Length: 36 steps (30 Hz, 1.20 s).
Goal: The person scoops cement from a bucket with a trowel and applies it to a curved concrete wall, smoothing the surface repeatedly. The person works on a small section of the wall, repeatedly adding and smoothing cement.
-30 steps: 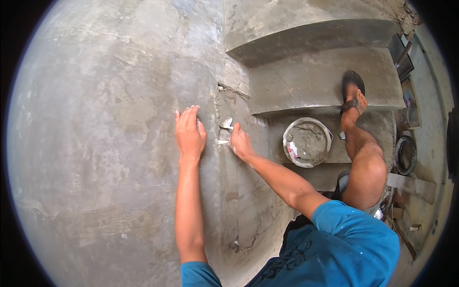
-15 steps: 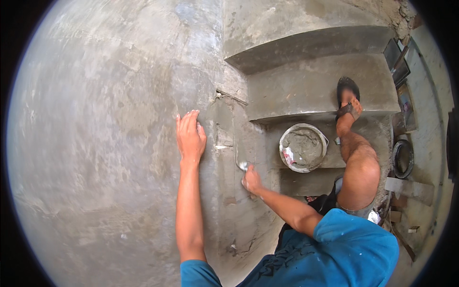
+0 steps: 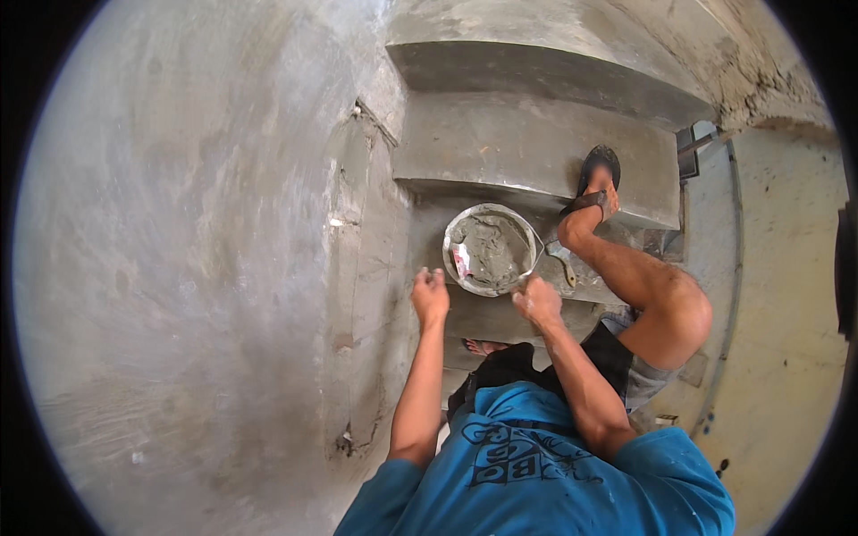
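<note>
A dark, perhaps framed panel [image 3: 687,161] edges concrete steps [image 3: 500,134].

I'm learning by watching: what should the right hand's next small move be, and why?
Probably the right hand should take some grey mix: it is close by the bucket, mix lies inside, and the wall has a dark crack.

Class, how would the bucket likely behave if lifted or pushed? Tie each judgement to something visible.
The bucket is probably heavy for its size, since plenty of dense-looking grey mix fills it. The mix would likely slump rather than slosh, judging by its lumpy surface. A push toward the person might tip it, as it appears near the step's edge.
</note>
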Available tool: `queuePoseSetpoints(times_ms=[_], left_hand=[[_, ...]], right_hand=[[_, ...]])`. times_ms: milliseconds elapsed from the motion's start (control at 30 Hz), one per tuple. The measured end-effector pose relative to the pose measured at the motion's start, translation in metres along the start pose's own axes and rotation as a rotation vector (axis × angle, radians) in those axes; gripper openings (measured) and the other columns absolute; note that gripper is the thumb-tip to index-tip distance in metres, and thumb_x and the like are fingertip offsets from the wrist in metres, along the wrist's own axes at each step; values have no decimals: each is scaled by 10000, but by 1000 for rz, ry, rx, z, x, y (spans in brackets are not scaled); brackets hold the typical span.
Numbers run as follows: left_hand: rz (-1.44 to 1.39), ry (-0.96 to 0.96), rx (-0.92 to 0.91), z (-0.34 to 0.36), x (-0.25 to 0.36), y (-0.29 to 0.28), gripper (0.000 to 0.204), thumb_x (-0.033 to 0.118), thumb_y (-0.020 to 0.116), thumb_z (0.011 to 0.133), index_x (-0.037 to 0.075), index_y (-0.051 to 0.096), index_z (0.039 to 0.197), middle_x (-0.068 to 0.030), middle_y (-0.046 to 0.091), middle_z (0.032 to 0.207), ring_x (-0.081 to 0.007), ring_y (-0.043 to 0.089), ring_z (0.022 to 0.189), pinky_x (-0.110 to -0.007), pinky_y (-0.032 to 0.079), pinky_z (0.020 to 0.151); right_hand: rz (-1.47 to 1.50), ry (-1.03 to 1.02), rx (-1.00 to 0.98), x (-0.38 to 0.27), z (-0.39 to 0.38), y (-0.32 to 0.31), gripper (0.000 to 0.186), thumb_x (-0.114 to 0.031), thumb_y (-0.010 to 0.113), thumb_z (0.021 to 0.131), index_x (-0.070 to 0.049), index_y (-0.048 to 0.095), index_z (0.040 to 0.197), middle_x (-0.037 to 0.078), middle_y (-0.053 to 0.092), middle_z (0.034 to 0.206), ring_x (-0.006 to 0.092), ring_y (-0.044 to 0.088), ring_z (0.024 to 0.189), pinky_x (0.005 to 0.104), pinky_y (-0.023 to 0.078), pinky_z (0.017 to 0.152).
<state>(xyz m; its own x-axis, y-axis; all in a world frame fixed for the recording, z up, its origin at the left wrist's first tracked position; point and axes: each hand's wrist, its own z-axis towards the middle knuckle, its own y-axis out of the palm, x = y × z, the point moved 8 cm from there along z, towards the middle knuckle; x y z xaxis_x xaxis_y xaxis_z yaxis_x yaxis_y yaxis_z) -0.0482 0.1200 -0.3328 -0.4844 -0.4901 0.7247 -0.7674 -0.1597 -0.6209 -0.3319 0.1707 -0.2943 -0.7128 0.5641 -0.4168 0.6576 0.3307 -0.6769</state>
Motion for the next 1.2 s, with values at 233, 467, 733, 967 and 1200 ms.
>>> queuePoseSetpoints(times_ms=[233, 467, 733, 967, 1200], left_hand=[[229, 66, -160, 17, -15, 92, 439, 307, 759, 955, 8, 718, 1274, -224, 769, 1160, -415, 741, 1064, -490, 564, 952], [256, 167, -148, 22, 5, 111, 224, 165, 697, 941, 96, 783, 1135, -235, 766, 1036, -457, 726, 992, -546, 565, 884], [245, 174, -199, 29, 9, 121, 199, 133, 693, 912, 72, 780, 1080, -250, 759, 1017, -472, 723, 976, -556, 565, 870], [268, 218, -259, 35, 4, 122, 182, 157, 691, 920, 62, 768, 1055, -260, 751, 983, -486, 717, 961, -556, 565, 852], [292, 177, -330, 32, -4, 113, 295, 166, 689, 950, 53, 756, 1214, -294, 738, 1085, -496, 707, 1038, -555, 564, 916]], right_hand=[[-320, 19, 44, 32, 17, 2, 530, -296, 737, 915, 30, 571, 1300, 294, 729, 1112, 426, 748, 1054, 536, 600, 868], [-565, -141, 52, 37, 38, 35, 345, -276, 731, 934, -14, 704, 1156, 126, 669, 1251, 363, 706, 1150, 482, 625, 836], [-227, -188, 223, 20, 60, 61, 318, -295, 705, 952, -20, 698, 1110, 196, 708, 1077, 392, 728, 990, 497, 617, 781], [-64, -126, 162, 32, 77, 72, 354, -311, 706, 947, -19, 697, 1148, 261, 728, 1070, 453, 722, 988, 552, 580, 855], [148, -189, 229, 15, 60, 45, 438, -364, 693, 961, -16, 718, 1227, 274, 731, 1119, 483, 695, 1073, 542, 551, 902]])
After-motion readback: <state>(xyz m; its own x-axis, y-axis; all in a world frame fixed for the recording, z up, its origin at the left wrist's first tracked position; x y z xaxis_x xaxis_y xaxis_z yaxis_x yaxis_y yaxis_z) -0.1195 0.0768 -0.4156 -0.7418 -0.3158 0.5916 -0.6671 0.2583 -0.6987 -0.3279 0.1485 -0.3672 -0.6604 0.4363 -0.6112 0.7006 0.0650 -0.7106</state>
